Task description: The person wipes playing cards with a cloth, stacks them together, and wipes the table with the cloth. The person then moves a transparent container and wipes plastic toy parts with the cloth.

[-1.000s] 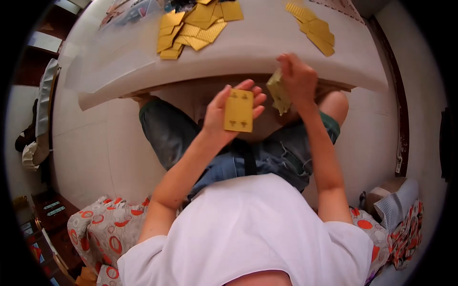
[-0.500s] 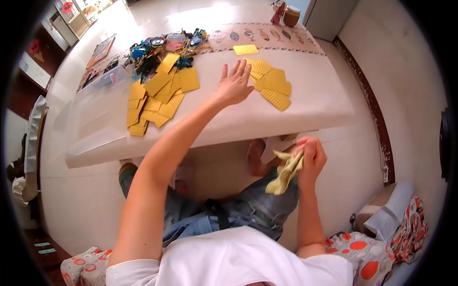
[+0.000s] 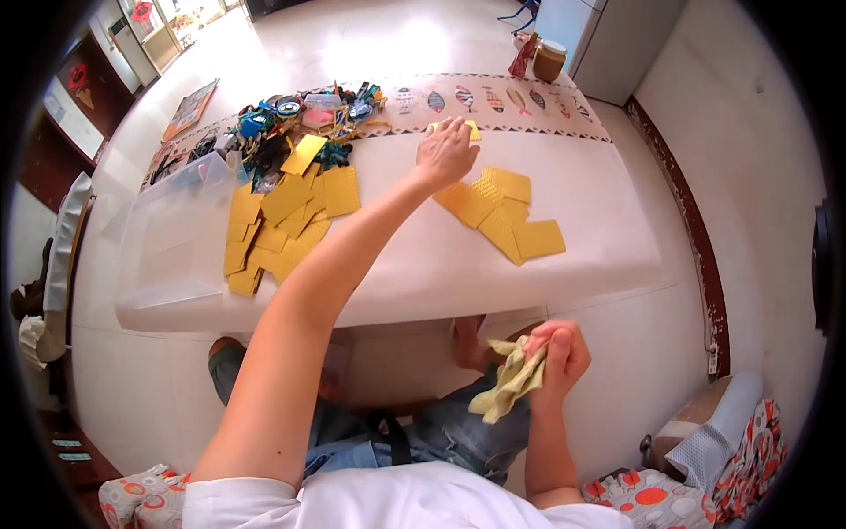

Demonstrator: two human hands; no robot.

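My left hand [image 3: 445, 157] reaches over the table, its fingers curled together on a single gold card [image 3: 474, 131] near the patterned strip. The hand covers much of that card. Nearer to me, several gold cards [image 3: 504, 216] lie spread and overlapping. A larger heap of gold cards [image 3: 286, 198] is left of my forearm. Close to my lap, beyond the table's near edge, my right hand [image 3: 560, 354] is closed around a crumpled pale yellow cloth [image 3: 511, 384], which hangs from the fingers.
A clear plastic box [image 3: 176, 231] stands at the table's left, near a jumble of small coloured items [image 3: 291, 119]. At the far right are a brown jar [image 3: 548, 62] and a red object [image 3: 523, 55]. The fish-patterned strip [image 3: 564, 119] crosses the far side.
My left hand has moved from beside the right-hand cards onto the lone card. Those cards now lie in a different, wider spread. My right hand still holds the cloth. The view has shifted.
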